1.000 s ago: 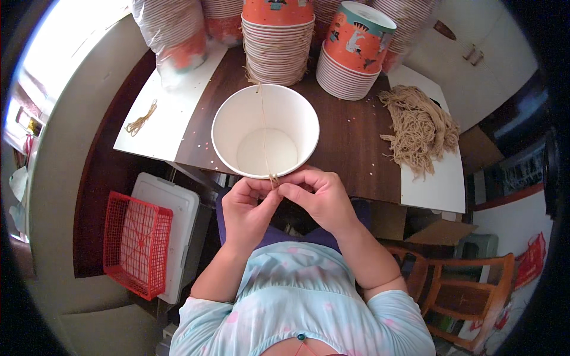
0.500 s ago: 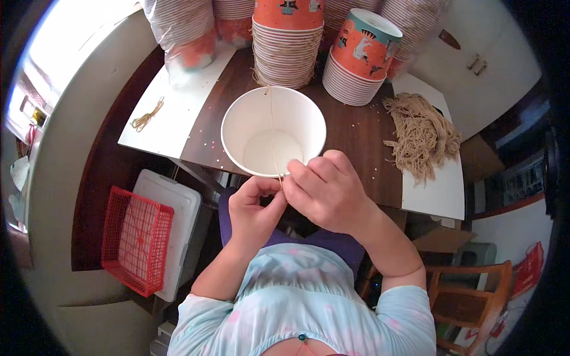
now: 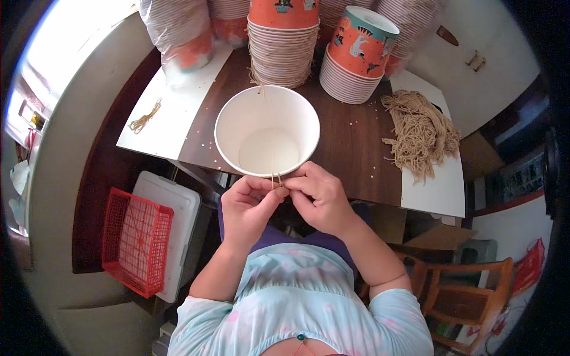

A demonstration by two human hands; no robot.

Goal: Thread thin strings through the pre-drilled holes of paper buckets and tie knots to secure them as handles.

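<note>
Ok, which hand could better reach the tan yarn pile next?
Probably the right hand: it's nearer the yarn pile than the left hand, though both hold cord at the tub.

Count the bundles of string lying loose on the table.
2: a small coil on the white left end, a large heap on the white right end; stacked buckets may hide more.

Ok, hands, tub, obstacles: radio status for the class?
Left hand, right hand: pinching string by white-lined tub. Mouth facing camera. Tan string heap: off right, clear of hands.
</note>
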